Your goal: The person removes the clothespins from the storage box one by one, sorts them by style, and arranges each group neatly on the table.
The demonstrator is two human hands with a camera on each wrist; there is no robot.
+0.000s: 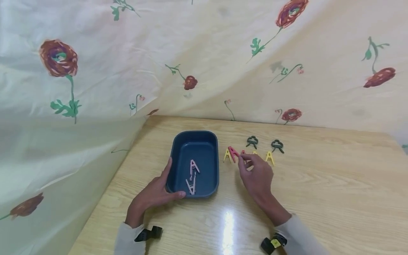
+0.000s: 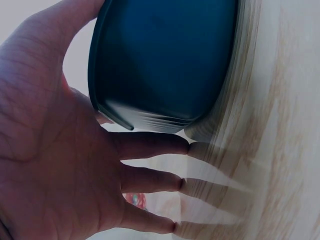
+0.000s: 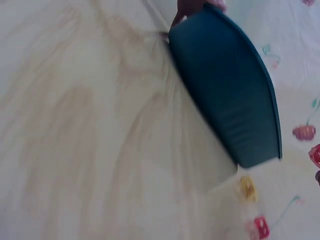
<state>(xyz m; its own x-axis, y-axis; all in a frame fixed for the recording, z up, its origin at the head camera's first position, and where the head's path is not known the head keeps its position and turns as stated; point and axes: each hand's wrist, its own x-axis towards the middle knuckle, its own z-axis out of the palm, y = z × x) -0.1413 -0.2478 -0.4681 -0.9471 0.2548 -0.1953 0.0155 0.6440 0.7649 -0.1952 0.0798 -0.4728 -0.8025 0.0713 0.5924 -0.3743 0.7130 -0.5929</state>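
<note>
A dark blue plastic tub (image 1: 218, 166) stands on the table, with two pale pink clothespins (image 1: 191, 187) lying inside. My left hand (image 1: 156, 191) rests against its near left corner, thumb along the near rim. In the left wrist view the other fingers (image 2: 150, 179) stretch straight beside the tub's wall (image 2: 165, 60). To the right of the tub, my right hand (image 1: 257, 175) pinches a red clothespin (image 1: 233, 153) between thumb and forefinger. Close around it are a yellow clothespin (image 1: 227, 155) and another red one (image 1: 243, 152), partly hidden by the hand.
Beyond the right hand lie more yellow clothespins (image 1: 270, 158) and two dark green clips (image 1: 252, 141), the second clip (image 1: 277, 145) farther right. A flowered cloth (image 1: 216, 71) hangs along the back and left edges of the wooden table (image 1: 334, 184).
</note>
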